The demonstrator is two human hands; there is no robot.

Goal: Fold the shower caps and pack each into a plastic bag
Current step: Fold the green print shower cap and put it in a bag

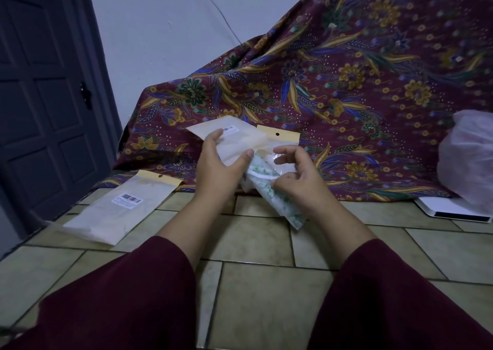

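Shower cap [274, 200], white with green print and folded into a long strip, is held up over the tiled floor [266, 283] in the middle of the scene, its upper end at or just inside the mouth of a plastic bag [240, 144] with a yellow header; the right hand [296, 179] curls round the strip at its middle, while the left hand [218, 163] pinches the bag between thumb and fingers near its lower edge; I judge the cap very light, limp and slippery, apt to spring out of its fold, so it wants holding across the fold close to the leading end; the bag looks thin and floppy, best kept open at the mouth; how far the cap has entered is hidden by the fingers and blur; a second plastic bag [120, 211] lies flat on the floor to the left; a translucent sack [469, 160] at far right is cut off by the edge
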